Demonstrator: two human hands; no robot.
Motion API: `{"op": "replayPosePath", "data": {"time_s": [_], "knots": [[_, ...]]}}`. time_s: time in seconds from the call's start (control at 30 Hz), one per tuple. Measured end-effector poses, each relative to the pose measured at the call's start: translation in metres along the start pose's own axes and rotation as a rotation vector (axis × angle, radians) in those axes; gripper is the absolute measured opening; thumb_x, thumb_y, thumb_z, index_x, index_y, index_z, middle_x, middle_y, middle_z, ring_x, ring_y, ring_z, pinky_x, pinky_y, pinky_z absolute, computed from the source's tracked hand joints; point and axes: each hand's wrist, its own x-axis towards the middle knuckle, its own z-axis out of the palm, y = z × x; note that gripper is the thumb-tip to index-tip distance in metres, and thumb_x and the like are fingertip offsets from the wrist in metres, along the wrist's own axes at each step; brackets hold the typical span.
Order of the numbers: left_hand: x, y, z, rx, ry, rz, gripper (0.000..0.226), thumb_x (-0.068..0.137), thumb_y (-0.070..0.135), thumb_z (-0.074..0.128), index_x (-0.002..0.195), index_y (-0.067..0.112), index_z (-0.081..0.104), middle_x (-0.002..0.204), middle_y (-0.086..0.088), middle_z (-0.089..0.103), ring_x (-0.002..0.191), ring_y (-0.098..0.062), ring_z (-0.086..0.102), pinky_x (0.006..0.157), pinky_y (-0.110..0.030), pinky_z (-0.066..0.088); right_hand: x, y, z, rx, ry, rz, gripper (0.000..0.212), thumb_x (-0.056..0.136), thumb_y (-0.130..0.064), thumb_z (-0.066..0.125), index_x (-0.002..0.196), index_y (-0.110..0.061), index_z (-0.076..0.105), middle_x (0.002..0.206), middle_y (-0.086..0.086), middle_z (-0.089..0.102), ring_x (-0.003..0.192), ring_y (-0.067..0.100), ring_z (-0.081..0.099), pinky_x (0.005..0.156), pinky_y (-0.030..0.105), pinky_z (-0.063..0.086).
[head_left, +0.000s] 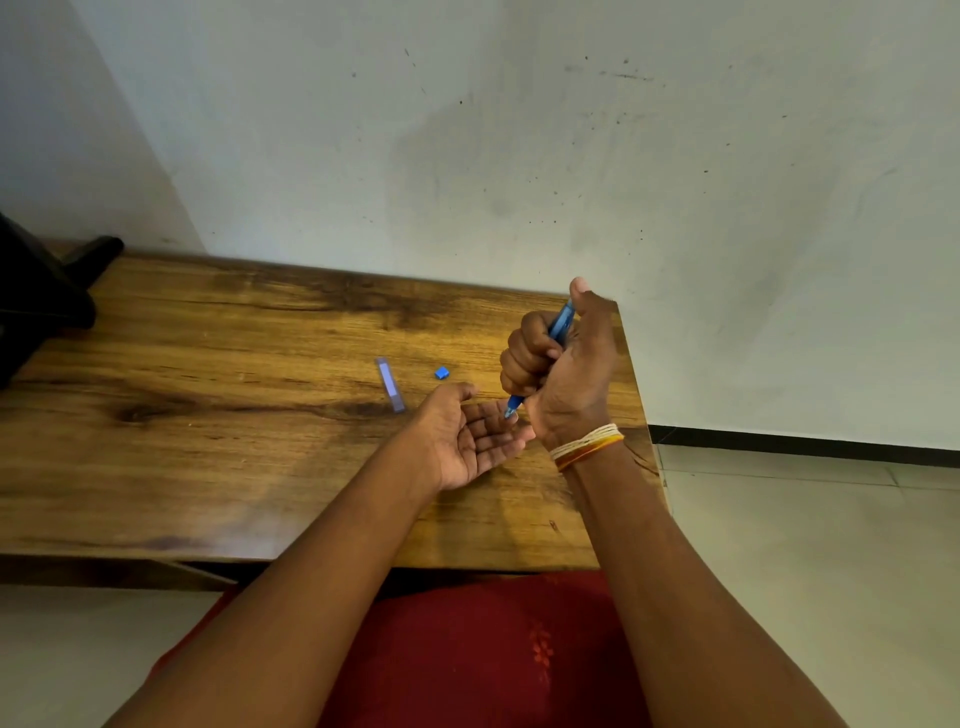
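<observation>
My right hand (563, 364) grips a blue pen-like tool (561, 325) in its fist, held nearly upright with the tip pointing down. The tip (511, 412) hangs just over the fingers of my left hand (475, 436), which lies palm up and open on the wooden table (234, 415). A thread band circles my right wrist. On the table to the left of my hands lie a slim translucent purple case (389, 384) and a small blue cap-like piece (441, 372).
The table stands against a pale scuffed wall (519, 130); its right edge is just beyond my right hand. A dark object (41, 296) sits at the table's far left corner. Tiled floor (805, 519) lies to the right. Red cloth (467, 649) covers my lap.
</observation>
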Motion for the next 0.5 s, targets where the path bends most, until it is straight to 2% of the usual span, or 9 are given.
{"op": "replayPosePath", "data": {"time_s": [0.17,0.37,0.5], "knots": [[0.002,0.000,0.000,-0.005,-0.001,-0.005,0.041,0.098,0.030,0.042,0.080,-0.003,0.059,0.056,-0.018,0.068,0.049,-0.029,0.069,0.049,-0.037,0.059,0.000,0.000,0.002,-0.004,0.003,0.008,0.061,0.098,-0.042,0.022,0.041,-0.021,0.025,0.037,-0.008,0.017,0.039,0.011,0.005,0.046,0.020,0.005],[0.003,-0.001,-0.001,-0.003,0.011,-0.007,0.043,0.097,0.028,0.043,0.074,-0.003,0.062,0.058,-0.019,0.069,0.050,-0.031,0.070,0.048,-0.036,0.059,0.000,0.002,-0.004,0.053,0.036,0.010,0.060,0.095,-0.048,0.024,0.041,-0.021,0.026,0.037,-0.009,0.018,0.041,0.013,0.004,0.047,0.022,0.004],[0.005,0.000,-0.003,-0.007,-0.007,0.000,0.053,0.097,0.027,0.042,0.062,-0.004,0.067,0.063,-0.021,0.071,0.057,-0.034,0.071,0.052,-0.036,0.059,0.002,0.003,-0.012,0.108,0.078,0.005,0.060,0.093,-0.053,0.025,0.042,-0.021,0.026,0.038,-0.008,0.018,0.039,0.010,0.008,0.047,0.022,0.007]]}}
